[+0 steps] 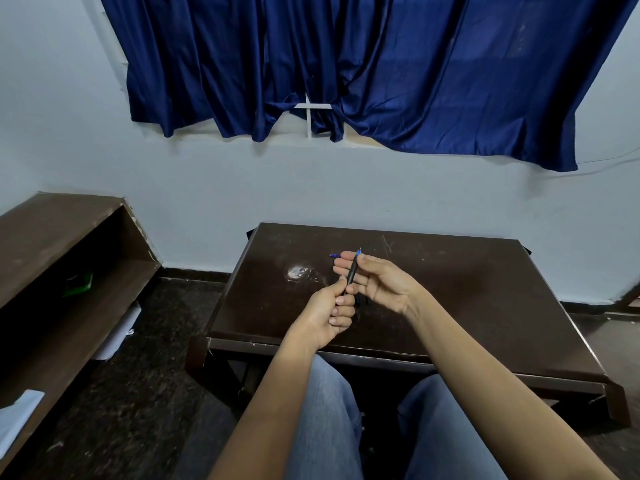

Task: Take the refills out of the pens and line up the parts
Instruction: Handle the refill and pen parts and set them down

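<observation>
My room looks dim, with a cool blue cast. Daylight seeps through the curtain (pixel 346 64), brightest in a patch at its right and at the gap under its hem. A pale glare spot shines on the table (pixel 467 306), left of my left hand (pixel 329 313) and right hand (pixel 377 282), which are evenly lit and throw only a faint, soft shadow. The pen (pixel 352 271) they hold looks thin and slightly soft. The wide lens bows the shelf (pixel 69 237) and stretches my forearms at the bottom edge.
</observation>
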Motion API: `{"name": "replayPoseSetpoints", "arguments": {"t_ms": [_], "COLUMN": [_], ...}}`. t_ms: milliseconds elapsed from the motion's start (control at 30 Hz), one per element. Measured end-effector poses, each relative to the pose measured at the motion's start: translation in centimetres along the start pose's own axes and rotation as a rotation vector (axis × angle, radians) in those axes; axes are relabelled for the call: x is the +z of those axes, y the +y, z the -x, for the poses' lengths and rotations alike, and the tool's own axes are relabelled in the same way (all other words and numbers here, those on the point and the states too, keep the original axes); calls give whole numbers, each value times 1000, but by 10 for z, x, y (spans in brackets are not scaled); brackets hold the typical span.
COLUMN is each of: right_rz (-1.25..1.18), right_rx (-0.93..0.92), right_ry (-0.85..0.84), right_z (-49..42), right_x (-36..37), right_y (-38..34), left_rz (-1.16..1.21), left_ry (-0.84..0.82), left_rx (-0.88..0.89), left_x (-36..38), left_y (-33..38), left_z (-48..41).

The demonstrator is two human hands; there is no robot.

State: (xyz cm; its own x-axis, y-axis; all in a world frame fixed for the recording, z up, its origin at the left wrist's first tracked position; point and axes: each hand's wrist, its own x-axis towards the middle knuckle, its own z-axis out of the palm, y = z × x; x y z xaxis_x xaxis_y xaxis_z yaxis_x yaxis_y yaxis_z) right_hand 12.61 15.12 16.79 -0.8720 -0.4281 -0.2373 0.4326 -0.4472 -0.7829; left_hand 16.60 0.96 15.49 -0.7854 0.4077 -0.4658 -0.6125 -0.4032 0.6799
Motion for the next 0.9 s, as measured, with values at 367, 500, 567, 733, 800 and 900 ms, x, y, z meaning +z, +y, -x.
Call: {"name": "replayPoseSetpoints", "arguments": {"t_ms": [367, 500, 567, 733, 800, 900], "right_rz": [55, 7, -12, -42, -26, 2], "right_rx": [-6, -1, 21, 131, 179, 230], "right_ry": [101, 241, 302, 424, 432, 345], "right_z": [-19, -34, -42, -65, -71, -79], "right_x": [-10, -18, -24, -39, -46, -61], "right_y": [3, 20, 30, 54, 60, 60], "left_rz": [67, -250, -463, -1366, -1513, -1372], "left_ry": [8, 209, 316, 609, 672, 663], "left_rx": [-55, 39, 76, 229, 259, 270], "left_x": [-8, -11, -16, -26, -31, -46], "left_y": [3, -4, -10, -23, -30, -36], "left_z": [-23, -41, -52, -70, -74, -85]}}
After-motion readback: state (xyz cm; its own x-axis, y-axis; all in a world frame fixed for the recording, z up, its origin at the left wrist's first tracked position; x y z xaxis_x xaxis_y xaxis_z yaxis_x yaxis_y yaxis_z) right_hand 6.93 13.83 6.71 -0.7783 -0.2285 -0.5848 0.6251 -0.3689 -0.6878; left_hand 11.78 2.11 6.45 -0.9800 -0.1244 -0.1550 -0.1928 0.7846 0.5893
